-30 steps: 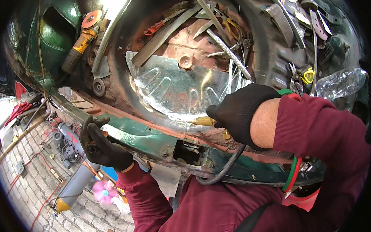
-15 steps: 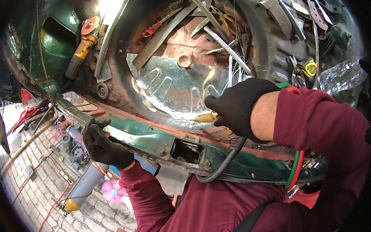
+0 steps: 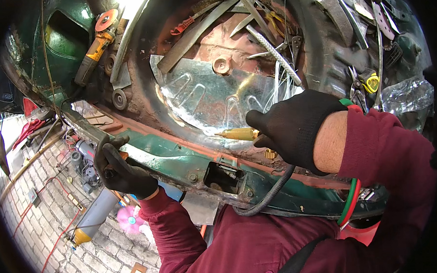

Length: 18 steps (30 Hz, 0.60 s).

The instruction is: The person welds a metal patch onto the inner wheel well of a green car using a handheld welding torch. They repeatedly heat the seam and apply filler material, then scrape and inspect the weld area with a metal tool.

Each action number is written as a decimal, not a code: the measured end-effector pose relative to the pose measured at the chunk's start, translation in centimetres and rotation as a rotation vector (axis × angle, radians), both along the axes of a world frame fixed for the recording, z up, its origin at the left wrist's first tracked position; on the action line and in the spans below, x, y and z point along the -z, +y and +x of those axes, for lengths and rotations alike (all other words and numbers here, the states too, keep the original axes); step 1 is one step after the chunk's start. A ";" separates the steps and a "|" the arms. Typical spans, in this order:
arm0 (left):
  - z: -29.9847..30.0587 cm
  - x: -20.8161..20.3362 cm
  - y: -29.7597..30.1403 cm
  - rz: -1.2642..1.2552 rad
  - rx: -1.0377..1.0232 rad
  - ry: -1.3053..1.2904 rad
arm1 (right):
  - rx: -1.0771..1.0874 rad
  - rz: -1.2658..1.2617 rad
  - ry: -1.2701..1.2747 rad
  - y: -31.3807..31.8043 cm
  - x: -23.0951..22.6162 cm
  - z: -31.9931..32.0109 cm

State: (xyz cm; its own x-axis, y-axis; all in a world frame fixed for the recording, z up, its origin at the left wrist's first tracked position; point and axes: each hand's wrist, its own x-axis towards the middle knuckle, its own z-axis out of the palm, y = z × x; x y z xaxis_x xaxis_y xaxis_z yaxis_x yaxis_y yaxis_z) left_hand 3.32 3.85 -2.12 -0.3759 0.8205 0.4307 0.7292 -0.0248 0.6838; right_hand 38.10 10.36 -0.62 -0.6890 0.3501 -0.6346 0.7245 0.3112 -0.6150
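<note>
And the right hand (image 3: 299,125) grips the brass torch (image 3: 239,134), tip at the lower edge of the sheet-metal patch (image 3: 197,99) — one slip could scorch the wrong metal. Left hand (image 3: 124,172) curls round an orange handle (image 3: 124,155) (mostly hidden).

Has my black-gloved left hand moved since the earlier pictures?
No, not visibly: the black-gloved left hand keeps its place left of the dark round bolt on the green metal rim.
</note>
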 end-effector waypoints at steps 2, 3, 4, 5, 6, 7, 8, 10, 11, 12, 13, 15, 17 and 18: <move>0.0 0.2 0.0 0.004 0.001 0.012 | 0.027 0.012 0.005 -0.1 0.2 0.3; -0.2 0.4 0.0 0.011 0.006 0.013 | 0.028 0.013 -0.014 0.1 0.2 0.3; -0.3 0.5 0.0 0.018 0.011 0.014 | 0.029 0.014 -0.033 0.2 0.1 0.4; -0.2 0.6 0.0 0.017 0.007 0.005 | 0.042 0.028 -0.020 0.1 0.2 0.6; 0.0 0.5 0.0 0.015 0.002 -0.005 | 0.056 0.040 -0.008 -0.1 0.2 0.9; 0.0 0.5 0.0 0.013 -0.006 -0.011 | 0.066 0.053 0.008 -0.2 0.3 1.2; -0.2 0.5 -0.1 0.006 0.001 -0.002 | 0.080 0.056 0.005 -0.2 0.2 1.5; -0.6 0.6 -0.2 -0.003 0.012 0.012 | 0.107 0.067 -0.005 0.1 -0.3 2.2; -0.4 0.7 -0.3 -0.003 0.003 -0.022 | 0.138 0.067 -0.036 0.3 -0.7 2.6; 0.0 0.9 -0.3 -0.003 -0.007 -0.058 | 0.198 0.043 -0.072 0.4 -1.1 2.9; 0.1 0.6 -0.2 0.004 -0.016 -0.083 | 0.268 0.050 -0.023 0.4 -1.5 3.5; 0.2 0.4 -0.5 0.008 -0.025 -0.105 | 0.396 0.094 0.095 0.0 -1.6 4.4; -0.1 0.7 -0.3 0.013 0.002 -0.063 | 0.497 0.181 0.179 -0.6 -2.4 5.0; 0.1 0.7 -0.2 0.014 0.003 -0.075 | 0.531 0.223 0.208 -0.8 -2.9 5.1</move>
